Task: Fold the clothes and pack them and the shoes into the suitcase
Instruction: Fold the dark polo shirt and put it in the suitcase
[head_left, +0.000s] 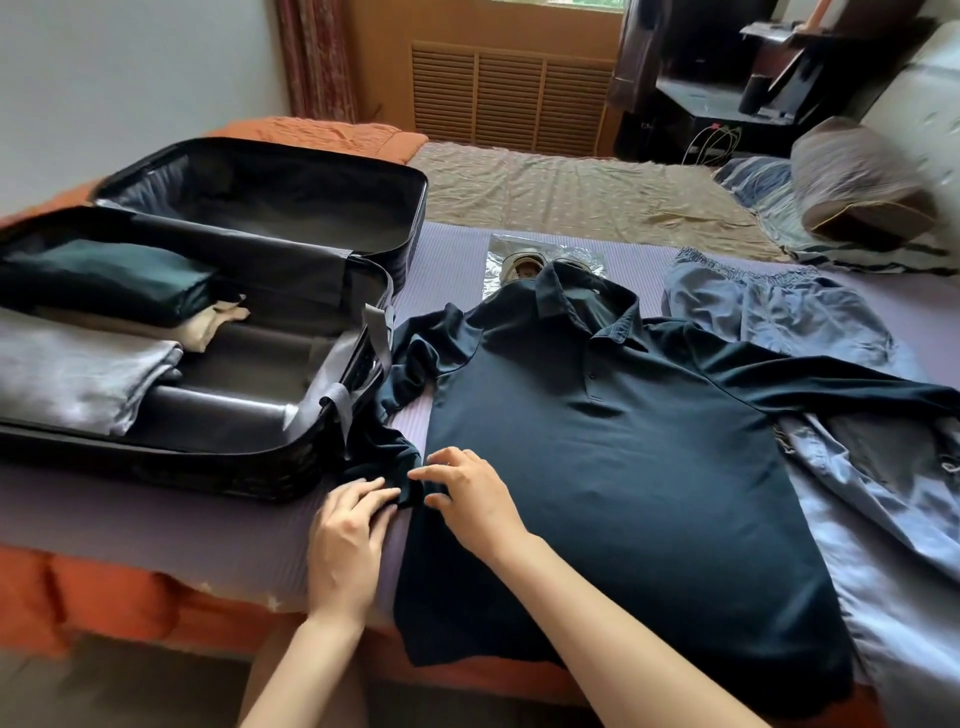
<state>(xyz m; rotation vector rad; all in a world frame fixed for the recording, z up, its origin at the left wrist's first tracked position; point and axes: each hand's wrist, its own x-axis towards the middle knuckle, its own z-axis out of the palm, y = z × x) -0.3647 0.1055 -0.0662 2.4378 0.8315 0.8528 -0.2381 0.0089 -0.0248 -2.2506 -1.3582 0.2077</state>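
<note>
A dark navy long-sleeved polo shirt (613, 457) lies face up on the bed, collar away from me. Its left sleeve runs down beside the open black suitcase (249, 467). My left hand (348, 540) and my right hand (467, 499) both pinch the cuff of that sleeve at the shirt's left edge. Folded clothes sit in the suitcase's near half: a dark green piece (104, 280), a cream one (218, 322) and a grey one (78, 374). Shoes in a clear plastic bag (519, 265) lie beyond the collar, partly hidden by it.
Light blue garments (779, 317) lie to the right, partly under the shirt's right sleeve. A lilac striped sheet (156, 525) covers the bed over an orange cover (104, 597). A pillow (857, 192) sits at far right. The suitcase lid half (291, 197) stands open behind.
</note>
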